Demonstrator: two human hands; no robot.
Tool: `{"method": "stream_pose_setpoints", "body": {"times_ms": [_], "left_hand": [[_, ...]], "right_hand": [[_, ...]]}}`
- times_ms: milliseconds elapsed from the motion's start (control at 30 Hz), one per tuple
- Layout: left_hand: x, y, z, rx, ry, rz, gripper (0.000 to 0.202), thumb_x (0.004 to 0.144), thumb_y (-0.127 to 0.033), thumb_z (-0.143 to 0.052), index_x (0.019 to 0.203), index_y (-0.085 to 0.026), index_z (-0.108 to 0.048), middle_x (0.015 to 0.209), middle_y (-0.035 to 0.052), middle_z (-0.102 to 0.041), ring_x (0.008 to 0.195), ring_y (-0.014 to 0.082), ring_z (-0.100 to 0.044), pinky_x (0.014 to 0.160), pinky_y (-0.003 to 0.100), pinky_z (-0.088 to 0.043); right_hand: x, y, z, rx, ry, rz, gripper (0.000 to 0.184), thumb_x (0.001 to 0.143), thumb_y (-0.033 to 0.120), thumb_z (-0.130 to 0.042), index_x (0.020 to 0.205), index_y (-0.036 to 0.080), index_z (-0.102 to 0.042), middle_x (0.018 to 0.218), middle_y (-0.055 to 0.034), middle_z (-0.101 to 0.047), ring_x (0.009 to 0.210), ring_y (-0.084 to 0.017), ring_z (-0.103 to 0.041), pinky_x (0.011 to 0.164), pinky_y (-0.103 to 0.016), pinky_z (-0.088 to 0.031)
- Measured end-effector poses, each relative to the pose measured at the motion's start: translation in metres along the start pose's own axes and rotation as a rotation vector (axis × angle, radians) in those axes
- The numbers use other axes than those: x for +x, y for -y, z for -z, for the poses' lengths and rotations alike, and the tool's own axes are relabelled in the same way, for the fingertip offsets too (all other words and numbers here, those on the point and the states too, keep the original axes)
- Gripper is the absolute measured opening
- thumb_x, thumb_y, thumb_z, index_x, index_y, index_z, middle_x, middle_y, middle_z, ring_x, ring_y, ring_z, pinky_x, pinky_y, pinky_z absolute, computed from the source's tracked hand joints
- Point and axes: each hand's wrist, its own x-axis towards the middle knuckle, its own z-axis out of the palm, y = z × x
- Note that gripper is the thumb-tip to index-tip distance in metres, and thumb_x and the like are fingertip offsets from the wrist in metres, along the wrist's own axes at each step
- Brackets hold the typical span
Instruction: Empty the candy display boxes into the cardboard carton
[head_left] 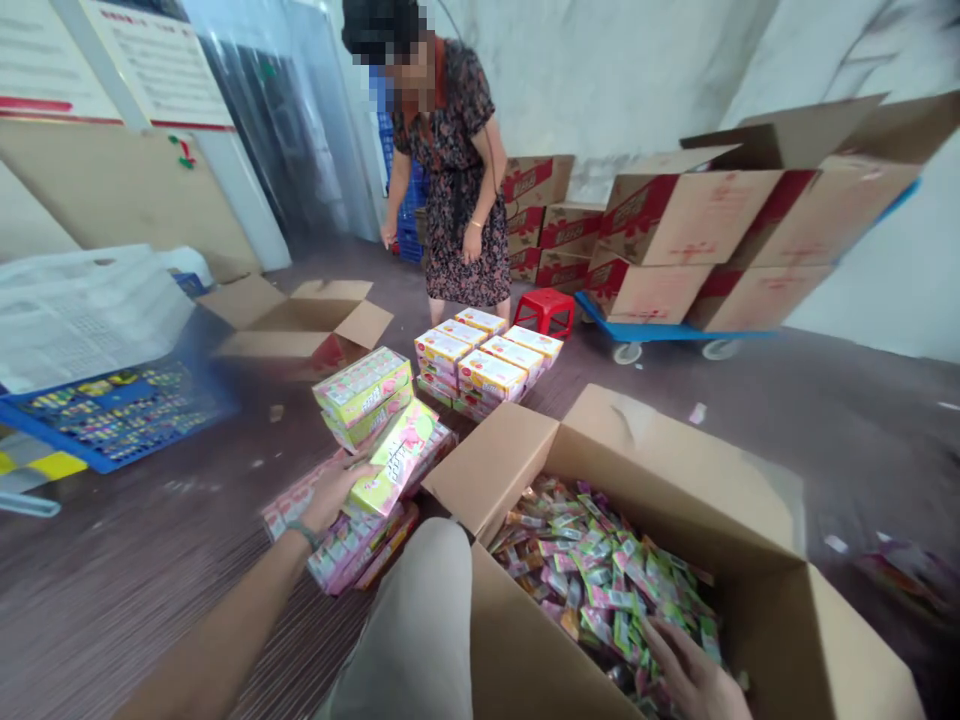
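Green-sided box (397, 460), left of the carton (525, 640), is held by the left hand (337, 490) along its left side — best gripped lightly, I'd judge, lest it crumple. Inside the carton, the right hand (694, 670) has fingers loosely bent over packets (600, 570); whether it pinches any, I cannot tell. The box's long axis runs forward and rightward, its far end angling past the carton's left flap.

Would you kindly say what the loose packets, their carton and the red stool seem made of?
Packets: probably glossy plastic film or foil, given their pale glints.
Carton: apparently matte brown cardboard, from its stiff folded flaps.
Red stool: likely smooth moulded plastic, judging by its even colour.
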Motion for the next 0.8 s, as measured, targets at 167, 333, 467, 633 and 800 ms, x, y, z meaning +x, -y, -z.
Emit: {"method": "stream_pose_setpoints", "body": {"times_ms": [167, 333, 467, 633, 800], "left_hand": [[-0.076, -0.077, -0.04, -0.373, 0.396, -0.094, 0.052, 0.064, -0.04, -0.09, 0.107, -0.013, -0.079, 0.1, 0.0122, -0.081, 0.085, 0.0283, -0.075, 0.075, 0.033, -0.056], [-0.129, -0.089, -0.143, -0.359, 0.873, -0.079, 0.04, 0.066, -0.042, -0.084, 0.094, -0.013, -0.081, 0.081, 0.0088, -0.08, 0.066, 0.0223, -0.072, 0.062, 0.028, -0.054], [-0.161, -0.083, -0.216, -0.193, 1.247, -0.086, 0.068, 0.069, -0.033, -0.082, 0.134, -0.018, -0.071, 0.103, 0.0098, -0.081, 0.079, 0.0256, -0.076, 0.07, 0.031, -0.057], [-0.175, -0.094, -0.266, -0.27, 1.253, -0.095, 0.088, 0.067, -0.033, -0.081, 0.15, -0.018, -0.057, 0.106, 0.0123, -0.081, 0.074, 0.0257, -0.075, 0.063, 0.031, -0.056], [-0.173, -0.108, -0.267, -0.127, 1.05, -0.246, 0.086, 0.062, -0.027, -0.081, 0.144, -0.012, -0.064, 0.111, 0.0116, -0.08, 0.077, 0.0232, -0.071, 0.065, 0.029, -0.054]], "right_hand": [[-0.004, 0.064, -0.033, 0.499, 0.091, -0.014, 0.073, 0.071, 0.086, -0.068, 0.104, 0.022, -0.079, 0.106, -0.0122, -0.08, 0.109, -0.035, -0.073, 0.1, -0.043, -0.057], [-0.011, 0.097, -0.039, 1.147, 0.182, 0.036, 0.081, 0.064, 0.086, -0.078, 0.115, 0.024, -0.073, 0.12, -0.0144, -0.076, 0.113, -0.034, -0.071, 0.101, -0.049, -0.054], [-0.017, 0.091, -0.028, 1.255, 0.079, 0.068, 0.063, 0.074, 0.067, -0.084, 0.119, 0.026, -0.069, 0.131, -0.0095, -0.072, 0.116, -0.031, -0.067, 0.091, -0.04, -0.055], [-0.026, 0.081, -0.002, 1.163, 0.008, 0.12, 0.061, 0.083, 0.068, -0.075, 0.127, 0.027, -0.063, 0.135, -0.0099, -0.067, 0.113, -0.03, -0.066, 0.088, -0.041, -0.056], [-0.041, 0.084, 0.035, 0.283, -0.585, 0.442, 0.076, 0.085, 0.065, -0.076, 0.145, 0.025, -0.052, 0.156, -0.0169, -0.045, 0.143, -0.04, -0.042, 0.113, -0.058, -0.042]]}}
